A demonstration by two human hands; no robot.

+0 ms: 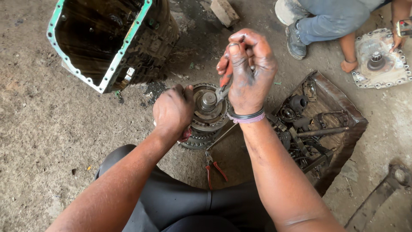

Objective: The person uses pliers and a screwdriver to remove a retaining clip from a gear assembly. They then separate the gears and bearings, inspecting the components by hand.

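Note:
A greasy gear assembly on a shaft (207,112) stands on end on the dirt floor between my knees. My left hand (172,112) is closed around its left rim, with a bit of red cloth under the palm. My right hand (247,68) is shut on red-handled pliers (223,88), held above the assembly with the jaws touching the shaft end at its centre. Black and purple bands circle my right wrist.
A large gearbox housing (103,43) with a green gasket rim lies at upper left. Red-handled pliers (213,168) rest on the ground below the gears. A rusty tray (347,129) of oily parts sits right. Another person (330,21) crouches at top right beside a metal cover plate (377,60).

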